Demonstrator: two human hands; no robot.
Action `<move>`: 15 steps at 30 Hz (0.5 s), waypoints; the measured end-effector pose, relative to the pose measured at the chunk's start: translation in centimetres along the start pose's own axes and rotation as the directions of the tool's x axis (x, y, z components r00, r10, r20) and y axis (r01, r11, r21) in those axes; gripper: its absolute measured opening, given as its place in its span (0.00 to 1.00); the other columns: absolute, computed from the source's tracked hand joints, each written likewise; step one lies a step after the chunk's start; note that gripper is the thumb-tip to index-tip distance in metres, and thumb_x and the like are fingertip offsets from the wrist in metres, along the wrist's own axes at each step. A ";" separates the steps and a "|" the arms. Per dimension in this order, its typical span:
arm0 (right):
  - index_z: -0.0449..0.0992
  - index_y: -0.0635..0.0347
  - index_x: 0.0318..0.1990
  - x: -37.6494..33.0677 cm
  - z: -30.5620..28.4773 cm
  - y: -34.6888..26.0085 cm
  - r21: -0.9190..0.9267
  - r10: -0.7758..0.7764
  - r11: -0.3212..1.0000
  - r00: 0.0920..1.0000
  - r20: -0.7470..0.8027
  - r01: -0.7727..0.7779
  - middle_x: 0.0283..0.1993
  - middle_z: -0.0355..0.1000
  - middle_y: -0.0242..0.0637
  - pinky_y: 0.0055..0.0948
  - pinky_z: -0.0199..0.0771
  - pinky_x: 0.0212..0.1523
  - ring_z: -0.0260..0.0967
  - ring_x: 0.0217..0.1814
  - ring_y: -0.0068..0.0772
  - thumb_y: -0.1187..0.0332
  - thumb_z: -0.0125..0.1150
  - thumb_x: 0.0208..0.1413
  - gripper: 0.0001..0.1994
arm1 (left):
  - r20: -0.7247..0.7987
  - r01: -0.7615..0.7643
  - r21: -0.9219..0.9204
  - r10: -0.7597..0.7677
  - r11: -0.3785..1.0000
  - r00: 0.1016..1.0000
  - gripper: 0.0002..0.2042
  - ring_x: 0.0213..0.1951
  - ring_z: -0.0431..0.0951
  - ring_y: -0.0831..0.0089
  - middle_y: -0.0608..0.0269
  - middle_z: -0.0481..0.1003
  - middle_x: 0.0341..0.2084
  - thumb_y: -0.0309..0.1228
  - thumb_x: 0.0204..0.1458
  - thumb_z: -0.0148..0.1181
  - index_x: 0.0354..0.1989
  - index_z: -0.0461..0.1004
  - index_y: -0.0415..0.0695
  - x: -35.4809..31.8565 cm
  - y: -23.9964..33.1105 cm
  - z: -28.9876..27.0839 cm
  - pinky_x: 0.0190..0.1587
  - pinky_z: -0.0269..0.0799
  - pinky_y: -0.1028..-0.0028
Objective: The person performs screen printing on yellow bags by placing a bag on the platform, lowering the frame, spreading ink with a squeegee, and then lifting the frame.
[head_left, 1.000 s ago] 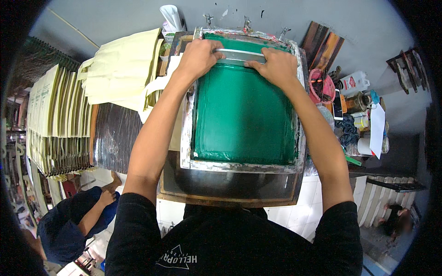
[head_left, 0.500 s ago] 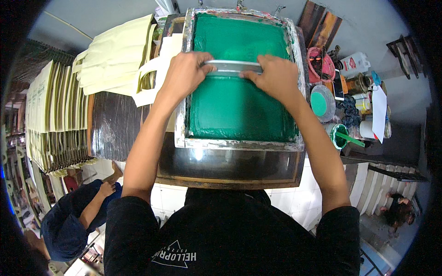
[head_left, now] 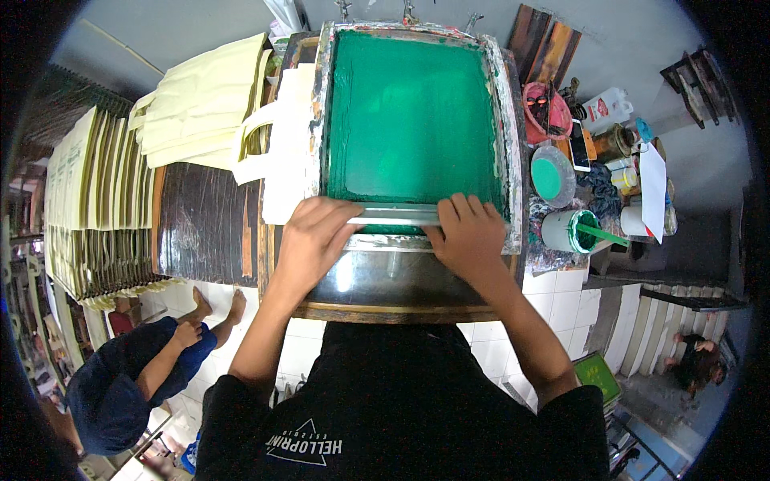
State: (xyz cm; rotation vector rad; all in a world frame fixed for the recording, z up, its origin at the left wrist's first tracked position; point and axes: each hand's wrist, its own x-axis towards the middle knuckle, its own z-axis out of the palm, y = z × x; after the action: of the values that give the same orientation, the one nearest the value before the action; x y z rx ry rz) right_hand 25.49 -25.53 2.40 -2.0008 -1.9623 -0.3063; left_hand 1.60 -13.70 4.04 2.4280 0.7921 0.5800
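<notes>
Squeegee lies across the near end of the green mesh of the printing screen, just inside the frame's front rail, and we hold it with both hands: our left hand is closed over its left end, our right hand closed over its right end, fingers curled over the blade's top edge. Cream tote bags sit stacked left of the screen; a tub of green ink stands to its right, near the frame.
</notes>
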 end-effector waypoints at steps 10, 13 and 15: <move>0.76 0.52 0.34 1.1 -6.5 0.9 0.133 -0.086 0.981 0.926 -0.369 0.144 0.37 0.73 0.34 0.43 0.72 0.42 0.73 0.37 0.41 0.67 0.69 0.42 0.10 | -0.499 -0.097 0.070 0.119 0.993 0.858 0.62 0.73 0.56 0.51 0.45 0.59 0.71 0.46 0.32 0.83 0.76 0.47 0.48 -2.9 -1.7 -0.9 0.75 0.37 0.47; 0.78 0.53 0.37 6.3 -11.4 2.2 -0.060 -0.172 0.985 0.866 -0.469 0.163 0.40 0.76 0.35 0.42 0.71 0.46 0.74 0.40 0.39 0.69 0.66 0.46 0.09 | -0.672 -0.242 0.011 0.186 0.970 0.717 0.64 0.72 0.57 0.49 0.41 0.56 0.71 0.44 0.33 0.83 0.76 0.41 0.45 2.0 1.0 -4.2 0.74 0.45 0.53; 0.81 0.54 0.40 9.9 -14.4 3.2 -0.177 -0.210 0.974 0.860 -0.465 0.141 0.39 0.78 0.37 0.43 0.70 0.50 0.76 0.42 0.37 0.68 0.65 0.51 0.09 | -0.738 -0.260 -0.034 0.151 0.965 0.658 0.59 0.70 0.60 0.49 0.39 0.56 0.71 0.42 0.42 0.79 0.76 0.40 0.43 4.9 1.9 -6.0 0.73 0.50 0.55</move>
State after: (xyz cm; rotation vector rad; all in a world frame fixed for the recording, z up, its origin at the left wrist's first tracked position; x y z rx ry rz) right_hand 30.02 -21.76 19.18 -1.6077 -1.8291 -0.9143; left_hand 2.85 -9.88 10.93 2.1298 0.7218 1.7180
